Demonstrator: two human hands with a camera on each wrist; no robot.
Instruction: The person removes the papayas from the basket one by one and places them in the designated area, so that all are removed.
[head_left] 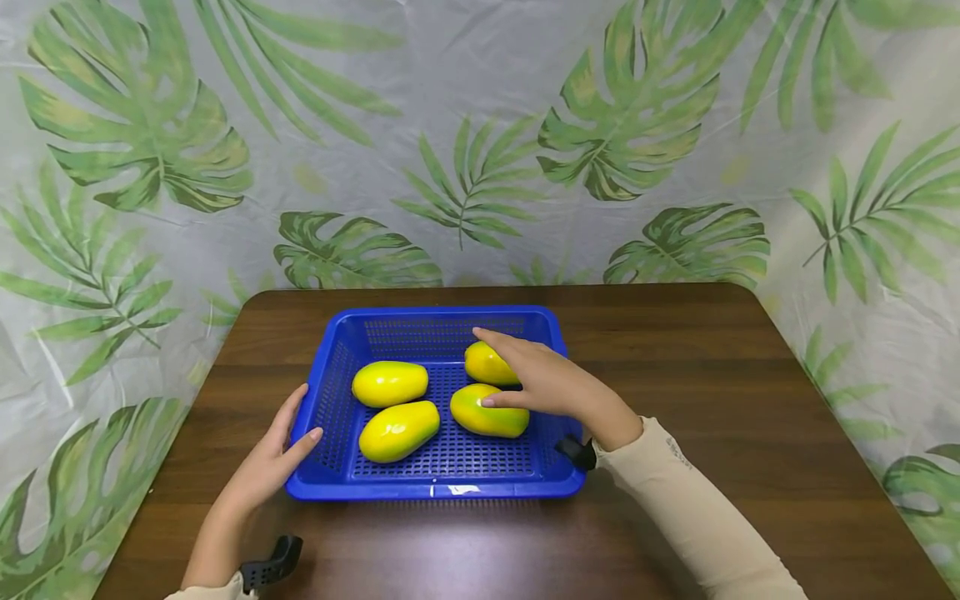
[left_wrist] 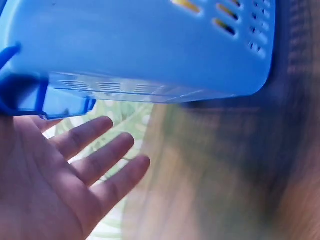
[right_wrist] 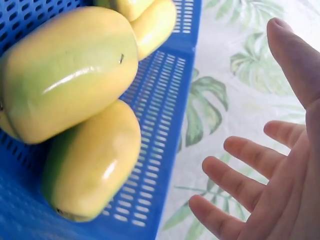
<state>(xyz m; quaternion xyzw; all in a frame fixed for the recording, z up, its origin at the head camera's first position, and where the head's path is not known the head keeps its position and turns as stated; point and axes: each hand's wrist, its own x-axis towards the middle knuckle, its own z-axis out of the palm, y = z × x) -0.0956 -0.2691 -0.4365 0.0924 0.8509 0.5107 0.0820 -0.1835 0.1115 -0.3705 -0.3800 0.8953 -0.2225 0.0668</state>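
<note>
Head view: your relaxed right hand (head_left: pixel 551 385) hovers over two glossy yellow-green mangoes (head_left: pixel 489 411) at 3 o'clock in the blue perforated plastic basket (head_left: pixel 442 483); they look slippery, so cup one around its middle. Your flat left hand (head_left: pixel 272 454) steadies the rim.

4 yellow-green mangoes (head_left: pixel 397 430), a blue basket (head_left: pixel 435 485), a dark brown table (head_left: pixel 712 367), a green leaf-print backdrop (head_left: pixel 622 125).

Head view: looks forward and down from above the near table edge, taking in the whole blue basket (head_left: pixel 442 400). Left wrist view: very close, beneath the basket's outer wall, blurred. Right wrist view: close, over the basket's mangoes (right_wrist: pixel 70 70). All three share the basket.
</note>
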